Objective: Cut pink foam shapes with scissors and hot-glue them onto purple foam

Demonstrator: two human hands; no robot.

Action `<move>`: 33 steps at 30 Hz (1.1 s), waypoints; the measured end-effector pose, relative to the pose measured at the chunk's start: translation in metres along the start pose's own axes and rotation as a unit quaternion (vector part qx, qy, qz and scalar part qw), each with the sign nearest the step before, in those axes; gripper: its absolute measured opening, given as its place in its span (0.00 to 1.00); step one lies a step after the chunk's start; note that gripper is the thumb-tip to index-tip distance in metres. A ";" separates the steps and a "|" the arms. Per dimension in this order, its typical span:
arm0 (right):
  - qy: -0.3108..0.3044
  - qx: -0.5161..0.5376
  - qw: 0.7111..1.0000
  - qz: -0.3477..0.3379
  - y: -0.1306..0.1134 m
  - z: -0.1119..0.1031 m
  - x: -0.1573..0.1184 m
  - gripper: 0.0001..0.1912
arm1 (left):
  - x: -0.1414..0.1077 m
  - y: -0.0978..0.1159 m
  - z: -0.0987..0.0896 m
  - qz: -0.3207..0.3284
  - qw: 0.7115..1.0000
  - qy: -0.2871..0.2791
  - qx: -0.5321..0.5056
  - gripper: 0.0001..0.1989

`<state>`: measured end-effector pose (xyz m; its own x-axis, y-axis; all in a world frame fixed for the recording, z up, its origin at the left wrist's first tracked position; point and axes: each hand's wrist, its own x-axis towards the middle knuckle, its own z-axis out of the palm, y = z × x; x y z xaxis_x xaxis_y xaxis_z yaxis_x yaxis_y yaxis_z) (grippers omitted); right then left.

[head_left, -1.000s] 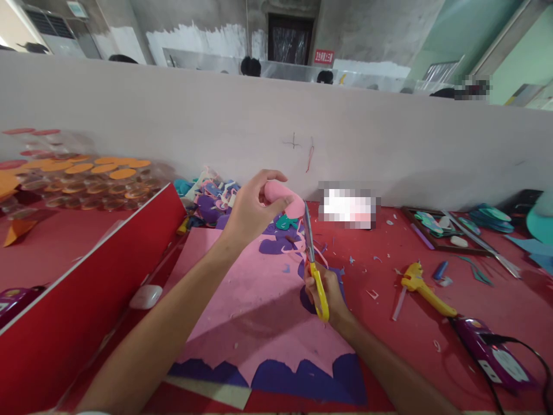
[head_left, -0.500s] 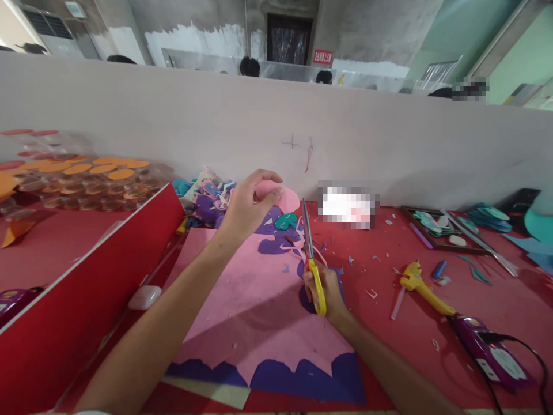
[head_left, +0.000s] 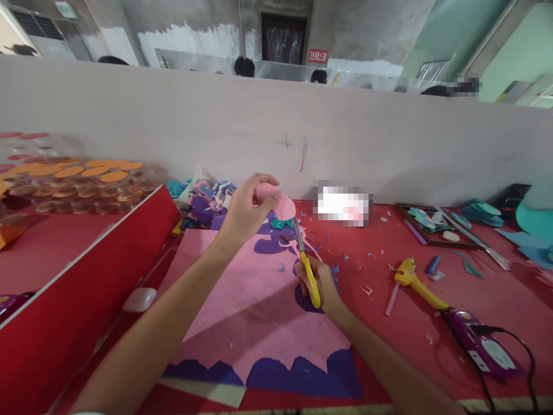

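Note:
My left hand (head_left: 253, 204) pinches a rounded pink felt piece (head_left: 285, 207) between thumb and fingers, above the work surface. In my right hand (head_left: 322, 282) are yellow-handled scissors (head_left: 310, 279), fingers wrapped round the handles. The blades point up and away, with their tips at the lower edge of the pink piece. Beneath both hands lies a large pink felt sheet (head_left: 233, 300) with a scalloped near edge, on top of a purple sheet (head_left: 302, 380). Purple offcuts and a teal cut piece (head_left: 280, 223) sit just beyond.
A red divider (head_left: 95, 253) stands at left, with clear containers topped by orange discs (head_left: 69, 172) behind it. Coloured scraps (head_left: 209, 199) are heaped at the back. On the right lie a yellow glue gun (head_left: 419, 282), a corded purple device (head_left: 479, 346) and a dark tray (head_left: 436, 239).
The scissors have come up to the pink felt piece, and their tips now meet its lower edge. The piece has tilted downward slightly. The whole view has shifted a little.

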<state>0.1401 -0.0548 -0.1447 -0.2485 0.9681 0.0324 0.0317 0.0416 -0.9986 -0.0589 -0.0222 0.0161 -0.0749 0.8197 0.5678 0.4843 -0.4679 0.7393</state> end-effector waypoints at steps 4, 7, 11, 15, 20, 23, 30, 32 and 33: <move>0.000 0.003 1.000 0.010 -0.007 0.002 -0.003 0.25 | 0.000 -0.005 0.004 -0.017 1.000 0.001 0.010 0.04; -0.001 0.020 1.000 0.013 -0.008 0.002 -0.001 0.28 | -0.001 -0.011 0.007 -0.048 0.997 -0.043 0.032 0.07; 0.015 0.042 0.999 0.018 -0.009 0.002 0.003 0.35 | -0.001 -0.028 0.012 -0.087 0.984 -0.139 0.063 0.07; 0.021 0.055 0.998 0.018 -0.016 0.003 0.001 0.38 | -0.005 -0.048 0.022 -0.090 0.954 -0.271 0.093 0.08; 0.008 0.088 0.996 -0.002 -0.021 0.005 -0.006 0.37 | -0.022 -0.054 0.037 -0.066 0.902 -0.414 0.099 0.23; 0.004 0.092 0.996 0.002 -0.019 0.006 -0.006 0.37 | -0.035 -0.050 0.045 -0.015 0.861 -0.475 0.180 0.22; 0.006 0.088 0.996 0.013 -0.009 0.005 -0.002 0.36 | -0.057 -0.053 0.061 -0.017 0.846 -0.461 0.267 0.13; 0.004 0.088 0.996 0.013 -0.006 0.005 -0.002 0.36 | -0.059 -0.060 0.066 -0.019 0.855 -0.448 0.260 0.15; 0.002 0.088 0.996 0.013 -0.005 0.006 -0.002 0.36 | -0.060 -0.063 0.069 -0.022 0.859 -0.443 0.254 0.15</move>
<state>0.1350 -0.0585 -0.1402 -0.2451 0.9695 0.0064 -0.1330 -0.0271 -0.9907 -0.0245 -0.0190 -0.0900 0.4811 0.8681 -0.1227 0.8333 -0.4093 0.3717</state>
